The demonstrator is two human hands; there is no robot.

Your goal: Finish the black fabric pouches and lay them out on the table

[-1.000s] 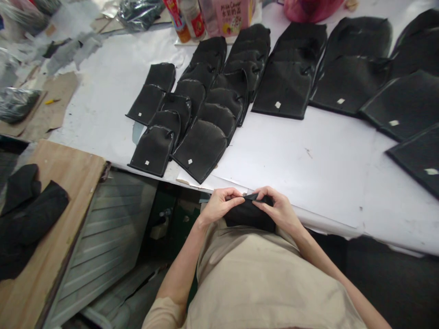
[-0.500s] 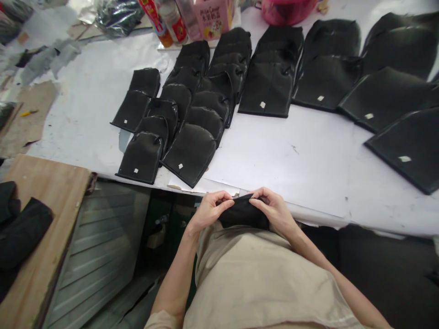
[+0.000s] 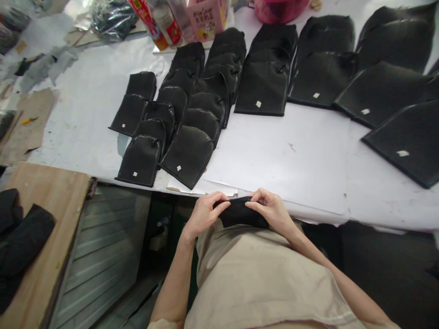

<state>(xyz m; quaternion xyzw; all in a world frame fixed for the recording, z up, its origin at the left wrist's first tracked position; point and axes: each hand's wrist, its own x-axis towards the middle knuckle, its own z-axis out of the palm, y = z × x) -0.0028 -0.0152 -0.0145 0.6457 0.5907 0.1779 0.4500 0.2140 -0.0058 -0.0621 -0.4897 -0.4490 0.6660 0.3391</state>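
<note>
Between my hands, at the table's near edge, a black piece of fabric [image 3: 238, 213] is stretched in front of my beige clothing. My left hand [image 3: 206, 211] pinches its upper edge on the left between thumb and fingers. On the right, my right hand [image 3: 269, 206] pinches the same edge in the same way. The fabric's lower part is hidden against my lap. Beyond my hands, black flat pieces with rounded tops and small white stickers, such as this one [image 3: 188, 153], lie overlapping in rows.
The table [image 3: 308, 169] is covered in white paper. At its back stand a pink carton [image 3: 206, 20], a jar [image 3: 168, 25] and a pink basin [image 3: 279, 9]. A wooden board [image 3: 65, 201] at the left carries dark cloth [image 3: 27, 242]. A yellow tool [image 3: 29, 120] lies on brown cardboard.
My hands have moved slightly apart along the black fabric's edge, so more of it shows between them. The camera view has shifted a little.
</note>
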